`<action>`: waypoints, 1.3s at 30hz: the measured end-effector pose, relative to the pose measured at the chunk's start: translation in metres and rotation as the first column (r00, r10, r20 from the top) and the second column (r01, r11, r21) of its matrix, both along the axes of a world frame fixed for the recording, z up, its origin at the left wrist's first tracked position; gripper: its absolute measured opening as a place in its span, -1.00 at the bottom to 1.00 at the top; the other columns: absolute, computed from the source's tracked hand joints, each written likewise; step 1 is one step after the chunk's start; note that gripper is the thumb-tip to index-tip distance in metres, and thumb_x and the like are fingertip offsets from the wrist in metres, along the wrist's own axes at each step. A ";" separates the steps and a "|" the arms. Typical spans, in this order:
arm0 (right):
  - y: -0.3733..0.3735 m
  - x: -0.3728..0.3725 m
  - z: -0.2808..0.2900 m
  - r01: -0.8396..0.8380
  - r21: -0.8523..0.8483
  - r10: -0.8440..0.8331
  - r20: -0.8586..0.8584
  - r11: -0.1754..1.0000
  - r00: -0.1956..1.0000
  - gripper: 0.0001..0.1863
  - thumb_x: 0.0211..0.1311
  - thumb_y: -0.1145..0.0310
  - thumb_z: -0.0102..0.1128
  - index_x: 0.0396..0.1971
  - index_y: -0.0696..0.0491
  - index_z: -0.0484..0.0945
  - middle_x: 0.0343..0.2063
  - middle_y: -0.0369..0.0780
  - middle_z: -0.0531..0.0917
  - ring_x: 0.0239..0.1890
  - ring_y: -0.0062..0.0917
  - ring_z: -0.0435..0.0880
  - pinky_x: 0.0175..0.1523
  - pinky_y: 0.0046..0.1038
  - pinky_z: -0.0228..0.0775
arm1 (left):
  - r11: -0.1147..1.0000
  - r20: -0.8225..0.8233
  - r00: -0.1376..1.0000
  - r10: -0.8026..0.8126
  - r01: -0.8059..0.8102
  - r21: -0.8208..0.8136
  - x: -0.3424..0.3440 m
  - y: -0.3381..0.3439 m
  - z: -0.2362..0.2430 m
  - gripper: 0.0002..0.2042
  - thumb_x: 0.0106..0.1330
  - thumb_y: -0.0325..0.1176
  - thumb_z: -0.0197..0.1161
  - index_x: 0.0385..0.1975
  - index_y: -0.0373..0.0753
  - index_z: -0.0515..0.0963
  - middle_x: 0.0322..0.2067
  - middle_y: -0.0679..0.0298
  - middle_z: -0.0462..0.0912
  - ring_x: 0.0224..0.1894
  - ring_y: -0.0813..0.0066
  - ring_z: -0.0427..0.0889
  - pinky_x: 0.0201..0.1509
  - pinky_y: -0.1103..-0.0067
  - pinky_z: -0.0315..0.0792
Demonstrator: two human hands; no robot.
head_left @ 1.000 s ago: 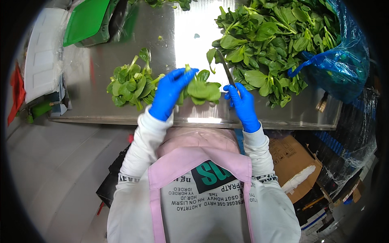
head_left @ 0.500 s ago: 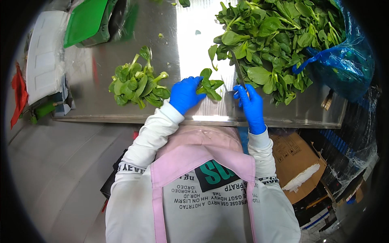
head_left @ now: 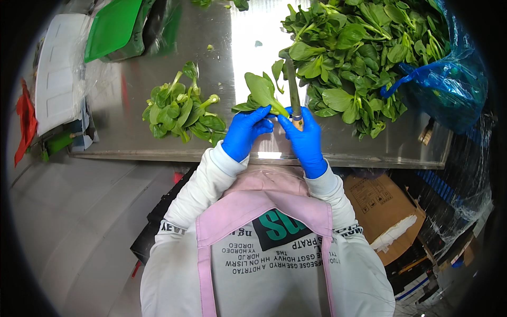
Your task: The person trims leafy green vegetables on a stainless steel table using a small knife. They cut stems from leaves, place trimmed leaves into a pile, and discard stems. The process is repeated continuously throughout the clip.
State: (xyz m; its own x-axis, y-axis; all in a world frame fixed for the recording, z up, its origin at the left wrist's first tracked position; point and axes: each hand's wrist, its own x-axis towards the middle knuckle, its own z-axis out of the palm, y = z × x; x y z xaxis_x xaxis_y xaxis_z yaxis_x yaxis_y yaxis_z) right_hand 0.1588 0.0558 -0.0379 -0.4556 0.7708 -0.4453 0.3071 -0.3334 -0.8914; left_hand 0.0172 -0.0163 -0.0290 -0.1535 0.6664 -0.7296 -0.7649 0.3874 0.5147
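Observation:
My left hand (head_left: 244, 133), in a blue glove, is closed on a small leafy green (head_left: 261, 90) that looks like bok choy, its pale stem end turned toward my right hand. In my gloved right hand (head_left: 307, 141) is a knife (head_left: 293, 87) with a wooden handle, its blade pointing away from me. The right thumb and fingers come close to the stem end; whether they touch it I cannot tell. To the left lies a small pile of greens (head_left: 177, 111) with cut stems. A large heap of greens (head_left: 364, 58) covers the far right.
The work surface is a metal table (head_left: 206, 68) with a raised front edge. A blue plastic bag (head_left: 449, 90) lies at the right beside the heap. Green (head_left: 113, 29) and white (head_left: 60, 68) containers stand at the left. A cardboard box (head_left: 385, 216) sits below the table on the right.
My left hand has lifted and turned the leafy green so its stem points right. My right hand has moved left with the knife, close to the stem, and the blade now stands more upright.

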 end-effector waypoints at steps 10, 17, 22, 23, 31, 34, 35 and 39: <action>0.027 0.015 0.016 -0.071 -0.165 0.062 -0.060 0.984 0.996 -0.78 0.15 0.32 0.23 -0.33 0.17 0.51 -0.53 -0.27 0.62 -0.58 -0.75 0.47 -0.51 -0.66 0.30 | 0.888 -0.903 -0.427 0.054 0.434 -0.152 0.009 0.006 0.039 -0.69 -0.08 -0.24 0.39 -0.27 -0.05 0.59 -0.33 0.35 0.56 -0.24 0.33 0.48 -0.04 0.37 0.30; 0.027 0.019 0.025 -0.119 -0.283 0.076 -0.159 0.952 0.984 -0.73 0.21 0.25 0.14 -0.29 0.17 0.52 -0.53 -0.26 0.61 -0.59 -0.75 0.46 -0.49 -0.68 0.28 | 0.831 -0.920 -0.391 -0.017 0.507 -0.230 0.005 0.011 0.019 -0.76 0.05 -0.30 0.29 -0.24 -0.12 0.56 -0.33 0.29 0.57 -0.25 0.27 0.50 -0.06 0.36 0.30; 0.021 0.027 0.018 -0.152 0.152 0.150 0.024 0.977 0.988 -0.75 0.17 0.21 0.18 -0.32 0.10 0.56 -0.62 -0.24 0.59 -0.64 -0.62 0.51 -0.51 -0.58 0.32 | 0.834 -0.973 -0.185 -0.138 0.508 -0.215 0.003 0.008 0.018 -0.80 0.14 -0.32 0.22 -0.25 -0.21 0.56 -0.45 0.15 0.57 -0.42 0.16 0.52 -0.32 0.39 0.36; 0.019 0.028 0.016 -0.209 0.251 0.189 0.101 0.945 0.977 -0.75 0.15 0.21 0.20 -0.34 0.09 0.56 -0.63 -0.23 0.58 -0.64 -0.58 0.53 -0.52 -0.56 0.33 | 0.830 -0.975 -0.156 -0.156 0.514 -0.215 0.003 0.008 0.021 -0.80 0.15 -0.31 0.21 -0.26 -0.22 0.56 -0.48 0.13 0.57 -0.44 0.14 0.52 -0.35 0.39 0.36; 0.016 0.018 0.020 -0.312 0.463 0.226 0.234 0.830 0.946 -0.76 0.13 0.18 0.22 -0.39 0.07 0.57 -0.67 -0.20 0.55 -0.68 -0.43 0.55 -0.56 -0.49 0.33 | 0.846 -0.980 -0.065 -0.190 0.495 -0.197 0.006 0.005 0.022 -0.81 0.18 -0.30 0.19 -0.29 -0.25 0.58 -0.54 0.10 0.56 -0.52 0.12 0.53 -0.45 0.39 0.38; 0.016 0.021 0.007 -0.315 0.404 0.206 0.291 0.859 0.934 -0.74 0.17 0.16 0.16 -0.39 0.07 0.57 -0.68 -0.20 0.54 -0.66 -0.46 0.54 -0.54 -0.52 0.33 | 0.883 -0.990 -0.022 -0.137 0.451 -0.132 0.006 0.003 0.027 -0.80 0.19 -0.31 0.19 -0.25 -0.25 0.58 -0.53 0.13 0.58 -0.52 0.19 0.54 -0.43 0.44 0.39; 0.016 0.027 -0.013 -0.303 0.336 0.195 0.320 0.892 0.927 -0.74 0.20 0.16 0.13 -0.39 0.07 0.57 -0.67 -0.21 0.55 -0.66 -0.50 0.54 -0.53 -0.54 0.32 | 0.899 -0.994 0.004 -0.112 0.426 -0.100 0.004 0.003 0.035 -0.79 0.20 -0.32 0.19 -0.23 -0.26 0.58 -0.51 0.15 0.59 -0.51 0.25 0.55 -0.41 0.46 0.39; 0.024 0.034 -0.020 -0.131 -0.067 0.133 0.034 0.989 0.991 -0.66 0.31 0.12 -0.01 -0.40 0.09 0.56 -0.66 -0.30 0.53 -0.62 -0.69 0.46 -0.51 -0.64 0.26 | 0.968 -0.854 0.520 0.016 0.206 0.143 -0.006 0.009 0.033 -0.79 0.25 -0.37 0.16 -0.17 -0.28 0.57 -0.44 0.22 0.61 -0.43 0.51 0.52 -0.29 0.59 0.40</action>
State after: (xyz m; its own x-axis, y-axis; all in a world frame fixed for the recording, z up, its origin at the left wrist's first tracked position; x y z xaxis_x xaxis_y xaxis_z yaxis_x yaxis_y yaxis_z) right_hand 0.1933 0.0797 -0.0574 -0.5333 0.6745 -0.5106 0.3852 -0.3438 -0.8564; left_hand 0.0115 -0.0068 0.0042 -0.5472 0.8255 -0.1381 0.1094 0.2341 0.9660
